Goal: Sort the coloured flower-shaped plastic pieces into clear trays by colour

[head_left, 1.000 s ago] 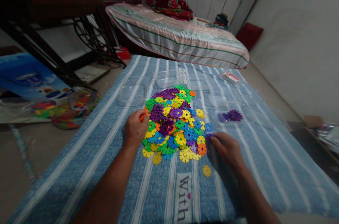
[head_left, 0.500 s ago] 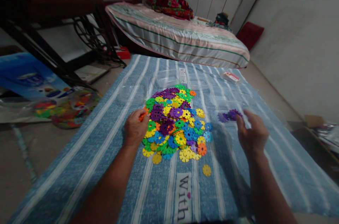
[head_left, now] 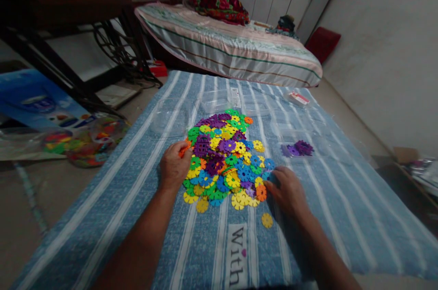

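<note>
A heap of plastic snowflake discs (head_left: 244, 173) in yellow, green, blue, orange and purple lies mid-table, some square purple grid pieces (head_left: 202, 145) among them. At its left edge, my left hand (head_left: 175, 165) is closed, thumb and fingers pinching an orange disc (head_left: 185, 149) that is partly covered. My right hand (head_left: 286, 188) reaches the heap's right edge, thumb and fingers apart, close to a blue disc (head_left: 268, 163) and an orange disc (head_left: 261, 192). Farther right, several purple pieces (head_left: 303, 147) sit in a clear plastic container (head_left: 297, 156). A lone yellow disc (head_left: 267, 220) lies nearer me.
More clear containers (head_left: 171, 121) stand behind the heap on the striped blue cloth (head_left: 137, 198). A small red-and-white box (head_left: 299, 98) is at the far right. Bags of colourful pieces (head_left: 91, 144) lie left of the table; a bed (head_left: 226, 48) stands beyond.
My right hand has moved left from the container of purple pieces to the heap's right edge. The purple pieces stay in the container. My left hand has barely moved.
</note>
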Demonstrator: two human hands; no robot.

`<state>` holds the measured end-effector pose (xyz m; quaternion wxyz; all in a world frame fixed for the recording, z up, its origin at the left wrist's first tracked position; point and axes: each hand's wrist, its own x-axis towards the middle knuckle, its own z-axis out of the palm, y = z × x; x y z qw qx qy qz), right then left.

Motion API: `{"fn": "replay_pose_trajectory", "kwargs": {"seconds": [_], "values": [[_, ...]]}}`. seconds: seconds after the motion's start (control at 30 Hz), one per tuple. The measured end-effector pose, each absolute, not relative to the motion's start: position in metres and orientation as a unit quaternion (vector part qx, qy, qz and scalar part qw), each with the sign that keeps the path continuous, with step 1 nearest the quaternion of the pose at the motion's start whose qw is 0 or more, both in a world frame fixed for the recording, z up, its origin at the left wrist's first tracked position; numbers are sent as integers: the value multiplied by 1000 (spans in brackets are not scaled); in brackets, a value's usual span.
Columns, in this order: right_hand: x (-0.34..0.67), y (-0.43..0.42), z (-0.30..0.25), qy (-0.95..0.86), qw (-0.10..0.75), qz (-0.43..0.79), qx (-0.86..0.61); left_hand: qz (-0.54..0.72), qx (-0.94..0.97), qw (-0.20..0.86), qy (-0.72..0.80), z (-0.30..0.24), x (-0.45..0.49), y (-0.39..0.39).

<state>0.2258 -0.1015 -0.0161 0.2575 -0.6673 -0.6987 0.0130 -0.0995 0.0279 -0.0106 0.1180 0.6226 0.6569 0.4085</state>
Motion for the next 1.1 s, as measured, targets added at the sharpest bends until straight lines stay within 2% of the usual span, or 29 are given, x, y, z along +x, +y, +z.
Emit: {"fn": "replay_pose_trajectory", "kwargs": {"seconds": [0.23, 0.73, 1.1], "values": [[234, -110, -10, -703, 266, 32, -659, 407, 623, 113, 659, -13, -100, 29], [228, -89, -9, -711, 204, 12, -673, 411, 627, 101, 654, -15, -101, 30], [227, -89, -2, -659, 392, 63, -639, 420, 627, 102, 648, -16, -101, 30]]}}
